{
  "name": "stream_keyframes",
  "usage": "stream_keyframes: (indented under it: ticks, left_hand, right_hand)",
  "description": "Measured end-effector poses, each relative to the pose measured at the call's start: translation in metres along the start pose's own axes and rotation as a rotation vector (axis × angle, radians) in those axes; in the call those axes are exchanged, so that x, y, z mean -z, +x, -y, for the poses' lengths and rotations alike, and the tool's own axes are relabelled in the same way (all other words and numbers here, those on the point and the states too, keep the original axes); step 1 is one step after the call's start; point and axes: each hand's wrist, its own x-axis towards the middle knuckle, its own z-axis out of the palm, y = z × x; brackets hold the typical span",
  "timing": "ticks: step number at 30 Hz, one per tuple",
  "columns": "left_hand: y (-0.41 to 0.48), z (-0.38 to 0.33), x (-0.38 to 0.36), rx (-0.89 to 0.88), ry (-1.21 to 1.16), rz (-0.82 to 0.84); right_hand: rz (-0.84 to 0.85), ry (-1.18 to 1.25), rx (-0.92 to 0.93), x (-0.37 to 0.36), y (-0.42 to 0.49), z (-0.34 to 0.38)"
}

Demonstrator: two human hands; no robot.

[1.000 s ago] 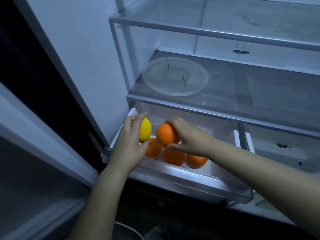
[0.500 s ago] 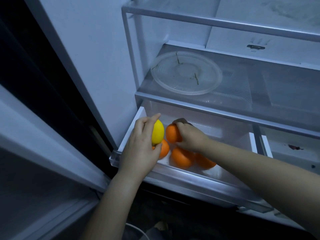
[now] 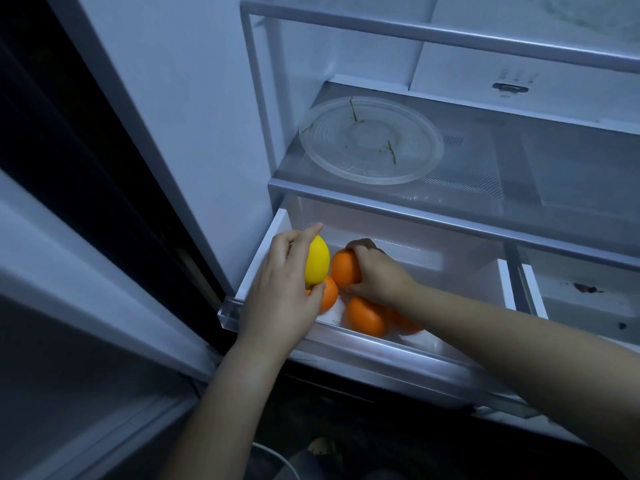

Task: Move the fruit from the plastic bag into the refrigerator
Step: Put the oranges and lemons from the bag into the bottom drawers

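The refrigerator stands open with its left crisper drawer (image 3: pixel 408 351) pulled out. My left hand (image 3: pixel 280 296) holds a yellow lemon (image 3: pixel 318 259) over the drawer's left end. My right hand (image 3: pixel 377 275) grips an orange (image 3: pixel 343 268) low inside the drawer, beside the lemon. Three more oranges lie on the drawer floor: one (image 3: pixel 329 296) under the lemon, one (image 3: pixel 367 317) in front of my right hand, and one (image 3: pixel 407 323) mostly hidden by my right forearm. The plastic bag is out of view.
A clear round plate (image 3: pixel 370 143) with a few green stems sits on the glass shelf (image 3: pixel 519 188) above the drawer. A second drawer (image 3: pixel 585 306) lies to the right. The refrigerator door (image 3: pixel 69 306) stands open at the left.
My right hand has lowered its orange deeper into the drawer, towards the back. My left hand with the lemon has stayed over the drawer's left end. The camera has shifted closer.
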Motion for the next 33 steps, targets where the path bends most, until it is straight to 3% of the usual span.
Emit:
stream_keyframes:
  ticks: [12, 21, 33]
  left_hand:
    - [0.003, -0.001, 0.0, -0.04, 0.007, -0.01]
    - [0.008, -0.039, -0.008, -0.127, -0.004, 0.005]
    - [0.016, -0.2, -0.11, -0.488, -0.106, 0.266]
  right_hand:
    - [0.001, -0.055, 0.031, 0.04, -0.021, 0.016]
    - [-0.319, -0.133, 0.222, 0.11, -0.124, 0.008]
    - [-0.557, -0.121, -0.088, 0.148, -0.295, -0.103]
